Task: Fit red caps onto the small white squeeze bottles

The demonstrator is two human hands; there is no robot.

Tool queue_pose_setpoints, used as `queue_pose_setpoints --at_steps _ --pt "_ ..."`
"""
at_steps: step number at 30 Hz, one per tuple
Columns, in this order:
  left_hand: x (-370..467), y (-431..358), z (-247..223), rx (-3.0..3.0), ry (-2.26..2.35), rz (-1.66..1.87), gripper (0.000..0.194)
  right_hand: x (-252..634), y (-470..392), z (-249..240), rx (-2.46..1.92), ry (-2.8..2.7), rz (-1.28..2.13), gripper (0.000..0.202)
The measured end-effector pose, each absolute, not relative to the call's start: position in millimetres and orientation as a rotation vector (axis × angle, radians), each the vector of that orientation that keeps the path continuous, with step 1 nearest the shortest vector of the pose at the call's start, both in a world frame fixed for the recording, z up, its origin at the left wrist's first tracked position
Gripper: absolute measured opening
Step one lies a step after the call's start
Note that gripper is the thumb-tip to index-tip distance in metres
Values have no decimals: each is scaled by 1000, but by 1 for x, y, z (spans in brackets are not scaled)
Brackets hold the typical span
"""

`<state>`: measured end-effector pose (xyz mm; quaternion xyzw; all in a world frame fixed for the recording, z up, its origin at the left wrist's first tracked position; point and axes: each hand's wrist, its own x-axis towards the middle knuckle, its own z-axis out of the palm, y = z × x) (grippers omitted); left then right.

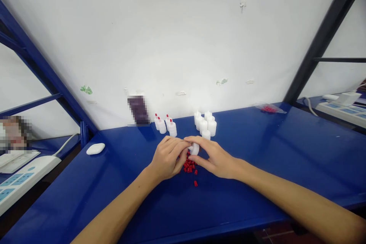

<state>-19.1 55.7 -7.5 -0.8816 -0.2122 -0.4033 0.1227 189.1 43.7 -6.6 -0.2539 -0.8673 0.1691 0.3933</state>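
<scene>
In the head view, my bare forearms [126, 198] come nearest the camera, above the glossy blue tabletop [171, 213]. My right hand [215, 157] grips one small white plastic bottle [195, 149] between thumb and fingers, tipped toward my left hand [169, 158], whose fingertips bunch at the nozzle; I cannot tell whether they pinch anything. A clear plastic bag [279, 110] contains red pieces [268, 109]. Beyond my hands stand four red-tipped white bottles [161, 126] and, as I count, seven overlapping all-white bottles [203, 126], contents unseen. Small red plastic caps [188, 167] lie heaped, partly covered, too jumbled to count. A dark oblong [138, 109] against the wall is pixelated.
</scene>
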Motion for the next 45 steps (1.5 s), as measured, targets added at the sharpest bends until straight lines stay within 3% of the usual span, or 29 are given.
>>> queue_pose_setpoints --at_steps 3,5,9,13,17,22,26,30,33,39,45 --pt "-18 58 -6 -2603 -705 -948 16 190 44 -9 -688 -2136 451 37" --pt "-16 61 -8 -2638 -697 -818 26 189 43 -8 -681 -2143 468 25" --pt "-14 65 -14 -2708 -655 -732 46 185 37 -6 -563 -2215 477 14" --pt "-14 68 -17 -2689 -666 -683 46 180 34 -5 -559 -2252 495 11" --pt "-12 66 -16 -2605 -785 -661 36 176 35 -9 -694 -2214 455 20" --pt "-26 72 -9 -2480 -1199 -625 24 184 42 -4 -719 -2157 27 37" --pt "-43 85 -10 -2473 -1321 -514 27 204 55 10 -946 -2143 -172 14" --pt "-46 89 -17 -2613 -1206 -435 38 221 71 9 -1157 -2147 -227 27" --pt "-44 86 -17 -2664 -1171 -463 39 224 78 3 -1179 -2177 -208 28" --pt "-44 84 -16 -2599 -1258 -822 21 224 81 0 -1198 -2157 -173 28" --pt "-45 89 -24 -2531 -1336 -999 33 224 81 2 -1226 -2149 -109 29"
